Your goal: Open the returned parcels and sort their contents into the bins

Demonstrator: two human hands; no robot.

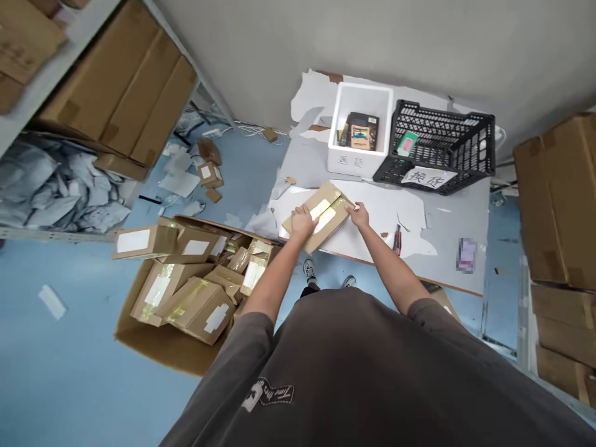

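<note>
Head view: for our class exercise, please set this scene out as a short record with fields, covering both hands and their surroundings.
Left hand: on a flat brown cardboard box with white labels
Right hand: at the box's right corner
Surface: white-topped table, the box over its near edge
Tool: red-and-black utility knife, right of the box
Containers: white open-topped bin beside black plastic crate
At left: large open brown carton holding smaller taped boxes

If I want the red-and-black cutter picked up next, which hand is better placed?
Probably the right hand: it is at the cutter's side of the cardboard box, and nearer. The left hand lies on the box, farther away.
</note>
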